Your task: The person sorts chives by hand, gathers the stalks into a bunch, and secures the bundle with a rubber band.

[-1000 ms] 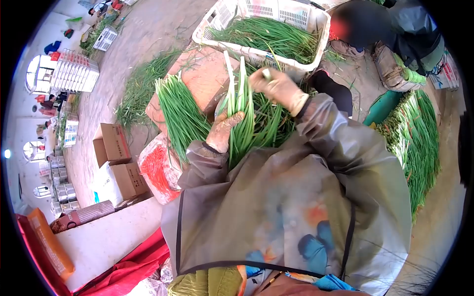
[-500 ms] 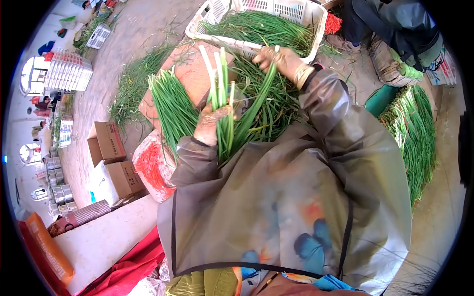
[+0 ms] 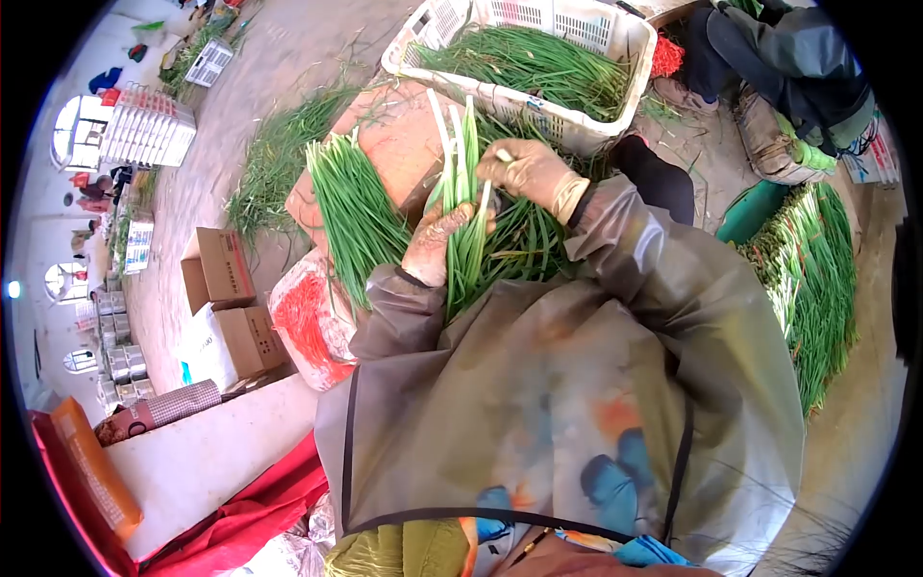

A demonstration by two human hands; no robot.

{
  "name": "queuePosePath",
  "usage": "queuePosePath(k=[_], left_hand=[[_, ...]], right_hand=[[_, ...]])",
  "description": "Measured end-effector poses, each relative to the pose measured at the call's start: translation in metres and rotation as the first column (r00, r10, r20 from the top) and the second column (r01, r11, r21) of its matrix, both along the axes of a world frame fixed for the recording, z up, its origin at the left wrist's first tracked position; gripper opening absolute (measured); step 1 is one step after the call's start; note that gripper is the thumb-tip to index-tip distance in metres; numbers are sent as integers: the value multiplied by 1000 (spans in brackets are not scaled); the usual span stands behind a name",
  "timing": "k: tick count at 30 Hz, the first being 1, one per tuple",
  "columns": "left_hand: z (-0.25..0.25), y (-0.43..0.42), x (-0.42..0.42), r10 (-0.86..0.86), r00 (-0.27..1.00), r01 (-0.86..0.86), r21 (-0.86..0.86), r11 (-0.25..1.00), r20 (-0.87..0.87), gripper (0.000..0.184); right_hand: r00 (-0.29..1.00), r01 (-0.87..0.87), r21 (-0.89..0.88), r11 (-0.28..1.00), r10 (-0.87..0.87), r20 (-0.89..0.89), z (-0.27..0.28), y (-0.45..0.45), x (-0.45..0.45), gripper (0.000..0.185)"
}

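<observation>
Floor (image 3: 207, 144) ran wide left of surface (image 3: 389, 144), leaf litter (image 3: 274, 178) along edge. Bundle (image 3: 356, 207) lay across surface's left side. Left hand (image 3: 437, 242), at surface's near right edge, gripped bunch (image 3: 468, 245), pale ends up. Right hand (image 3: 531, 175), right of surface, had swung in beside bunch, closed on pale stalk (image 3: 505, 155); work seemed centred there. Loose leaves (image 3: 524, 245) and crate (image 3: 538, 112) hemmed room right of and beyond surface.
</observation>
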State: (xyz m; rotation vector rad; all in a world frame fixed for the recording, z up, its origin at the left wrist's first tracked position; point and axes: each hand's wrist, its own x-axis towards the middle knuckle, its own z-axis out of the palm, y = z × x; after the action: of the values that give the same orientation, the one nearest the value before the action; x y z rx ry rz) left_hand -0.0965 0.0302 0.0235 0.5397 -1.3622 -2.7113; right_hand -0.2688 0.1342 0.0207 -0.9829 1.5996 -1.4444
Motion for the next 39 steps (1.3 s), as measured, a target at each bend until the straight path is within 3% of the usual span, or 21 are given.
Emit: queuePosePath(k=[2, 5, 8, 10, 12, 15, 16, 18, 19, 20, 22, 24, 26, 28, 29, 33, 34, 35, 36, 38, 39], left_hand=[[14, 9, -1, 154, 988, -153, -85, 985, 5, 36], [15, 7, 1, 92, 995, -90, -76, 993, 24, 37], [11, 7, 1, 11, 999, -7, -101, 995, 38, 37], [8, 9, 2, 64, 990, -57, -56, 997, 129, 38], [-2, 8, -2, 136, 988, -136, -4, 991, -69, 34], [-13, -9, 4, 222, 975, -221, 102, 970, 6, 30], [-11, -12, 5, 202, 979, -202, 112, 973, 15, 30], [-8, -11, -4, 177, 984, -177, 30, 984, -2, 30], [5, -3, -10, 88, 993, -83, 62, 995, -79, 30], [10, -1, -17, 116, 993, -116, -92, 989, -9, 32], [3, 4, -32, 155, 978, -171, -109, 979, -139, 36], [-5, 1, -36, 243, 956, -265, -124, 956, -164, 39], [-4, -3, -32, 177, 976, -213, -367, 906, -128, 41], [-5, 0, -31, 197, 974, -225, -355, 908, -113, 39], [-5, 1, -30, 218, 971, -239, -347, 907, -100, 36], [-3, -4, -25, 185, 977, -207, -280, 937, -104, 30], [-1, -3, -22, 174, 981, -190, -250, 949, -85, 30], [0, -5, -20, 154, 987, -162, -244, 956, -52, 27], [4, -3, -19, 157, 986, -165, -244, 956, -51, 27], [13, 4, -20, 229, 973, -230, -52, 972, -10, 27], [2, -1, -19, 187, 982, -185, -104, 977, 15, 28]], right_hand=[[989, 147, -51, 988, -146, 31, 2, -1, -16, 16], [891, 231, -4, 973, -210, 402, 25, 6, -36, 26], [965, 195, 55, 979, -202, 168, 32, -8, -27, 38], [977, 163, -47, 985, -155, 147, 16, -16, -28, 51], [957, 154, -108, 982, -121, 264, 5, -16, -34, 45], [993, 114, 53, 992, -115, 17, 11, -4, -28, 33], [996, 73, 74, 995, -76, 43, 2, -7, -29, 36], [996, 74, -70, 995, -77, -34, -23, -16, -23, 36], [998, 61, -24, 998, -61, -34, -8, -14, -14, 39], [994, 28, 29, 999, -25, -107, 1, -14, -10, 46], [991, 11, 72, 997, -2, -134, 14, -13, -3, 48], [939, -64, 121, 991, 101, -328, 23, -7, -6, 50], [903, -138, 291, 947, 241, -356, 26, -1, -15, 51], [666, -79, 274, 958, 256, -701, 19, 2, -17, 53], [650, -105, 347, 932, 328, -685, 19, 6, -21, 54], [738, 179, 204, 963, 6, -674, -12, 12, -43, 47], [675, 262, 90, 961, -116, -729, -20, 14, -58, 43], [888, 243, 25, 970, -212, -408, -27, 21, -74, 38], [968, 251, -40, 967, -252, -21, -17, 24, -77, 34], [948, 205, -311, 928, -109, 300, -4, 29, -71, 24], [918, 193, -216, 957, -98, 384, 8, 30, -60, 24]])
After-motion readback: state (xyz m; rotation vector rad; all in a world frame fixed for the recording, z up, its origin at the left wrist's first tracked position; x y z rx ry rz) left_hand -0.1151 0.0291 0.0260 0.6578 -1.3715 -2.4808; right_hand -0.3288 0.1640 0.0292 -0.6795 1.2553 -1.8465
